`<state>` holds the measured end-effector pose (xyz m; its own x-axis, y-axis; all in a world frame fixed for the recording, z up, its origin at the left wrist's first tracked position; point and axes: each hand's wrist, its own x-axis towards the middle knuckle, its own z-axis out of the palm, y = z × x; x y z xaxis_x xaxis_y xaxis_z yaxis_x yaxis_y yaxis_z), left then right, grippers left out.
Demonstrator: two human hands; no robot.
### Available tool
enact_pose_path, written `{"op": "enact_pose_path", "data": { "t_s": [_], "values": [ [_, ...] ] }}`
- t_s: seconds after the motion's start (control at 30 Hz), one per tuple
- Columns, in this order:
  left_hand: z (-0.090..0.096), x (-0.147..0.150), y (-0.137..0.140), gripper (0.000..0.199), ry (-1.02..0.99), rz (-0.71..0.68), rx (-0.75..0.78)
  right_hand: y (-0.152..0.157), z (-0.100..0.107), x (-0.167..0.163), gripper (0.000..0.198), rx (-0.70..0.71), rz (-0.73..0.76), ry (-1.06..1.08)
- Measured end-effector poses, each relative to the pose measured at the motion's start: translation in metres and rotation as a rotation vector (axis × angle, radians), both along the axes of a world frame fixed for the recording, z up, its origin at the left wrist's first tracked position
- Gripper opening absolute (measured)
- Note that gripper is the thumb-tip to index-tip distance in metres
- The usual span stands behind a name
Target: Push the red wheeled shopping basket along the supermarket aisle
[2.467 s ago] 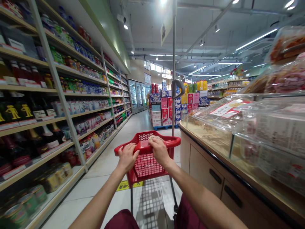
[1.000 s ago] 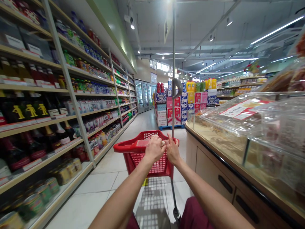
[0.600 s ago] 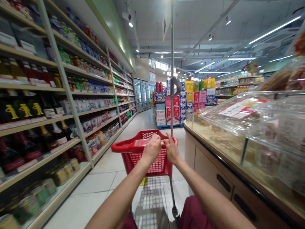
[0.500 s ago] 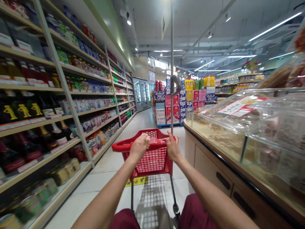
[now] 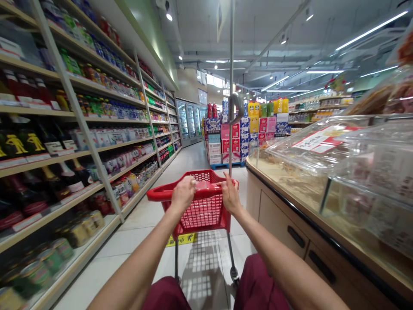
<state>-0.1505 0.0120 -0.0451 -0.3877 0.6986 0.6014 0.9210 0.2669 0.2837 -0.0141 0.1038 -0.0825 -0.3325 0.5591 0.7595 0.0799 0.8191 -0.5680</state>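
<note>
A red plastic shopping cart point(image 5: 202, 215) with a mesh basket stands before me on thin dark legs. My left hand point(image 5: 183, 194) is closed over the left-middle part of its handle point(image 5: 158, 193). Something small and pale shows at those fingers, too small to name. At the handle's right end, my right hand point(image 5: 231, 196) grips with the thumb lying over the bar and the index finger pointing up. A grey metal pole with a hooked grip point(image 5: 237, 110) rises beyond the right hand. The inside of the basket is largely hidden.
Shelves of bottles and cans point(image 5: 119, 107) line the left side. On the right, a food counter point(image 5: 277, 206) with clear packages point(image 5: 322, 142) runs close beside the cart. Stacked drink boxes point(image 5: 230, 142) stand ahead, with glass-door fridges point(image 5: 190, 120) farther back.
The cart and my hands have moved forward along the aisle. The stacked boxes and shelves have shifted slightly left in view. My right index finger is raised a little straighter.
</note>
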Motion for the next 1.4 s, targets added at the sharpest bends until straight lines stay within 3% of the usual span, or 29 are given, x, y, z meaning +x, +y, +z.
{"op": "enact_pose_path", "data": {
  "t_s": [0.1,0.13,0.3,0.37,0.5,0.57,0.7,0.9,0.97,1.07,1.1,1.27,1.33,1.4],
  "values": [
    [-0.002,0.018,0.012,0.029,0.156,-0.284,-0.012,-0.001,-0.001,-0.001,0.045,0.013,0.023,-0.015],
    [-0.001,0.018,0.013,0.029,0.159,-0.307,-0.027,0.0,-0.001,0.0,0.045,0.013,0.032,-0.015],
    [0.006,-0.004,-0.002,0.031,-0.047,0.027,-0.041,0.003,-0.001,0.001,0.047,-0.023,0.026,0.017],
    [0.003,0.003,0.002,0.031,-0.007,-0.029,-0.033,0.003,-0.001,0.001,0.047,-0.018,0.028,0.009],
    [-0.004,0.023,0.014,0.03,0.163,-0.319,-0.036,0.002,-0.001,-0.001,0.047,0.018,0.065,-0.025],
    [-0.002,0.013,0.008,0.03,0.128,-0.275,-0.04,0.003,-0.001,0.0,0.047,0.004,0.049,-0.024],
    [0.002,-0.012,-0.006,0.03,-0.017,0.018,-0.009,0.001,0.002,-0.001,0.047,-0.01,0.018,-0.031],
    [-0.005,0.017,0.014,0.029,0.147,-0.298,-0.022,-0.001,0.001,-0.005,0.049,0.032,0.052,-0.058],
    [-0.003,0.004,0.007,0.029,0.113,-0.233,-0.025,0.0,0.0,-0.006,0.049,0.019,0.049,-0.052],
    [0.001,-0.02,-0.007,0.03,-0.005,0.009,0.006,0.001,-0.001,-0.008,0.047,0.011,0.028,-0.034],
    [0.001,-0.021,-0.008,0.029,-0.016,0.034,0.013,0.001,-0.002,-0.009,0.046,0.018,0.024,-0.032],
    [-0.009,-0.002,0.004,0.031,0.16,-0.308,0.004,0.004,-0.004,-0.008,0.046,0.051,0.049,-0.042],
    [-0.009,-0.012,0.0,0.031,0.129,-0.251,0.002,0.006,-0.002,-0.006,0.046,0.047,0.047,-0.042],
    [-0.007,-0.029,-0.008,0.03,0.042,-0.077,0.032,0.007,0.0,-0.004,0.045,0.03,0.034,-0.033]
  ]
}}
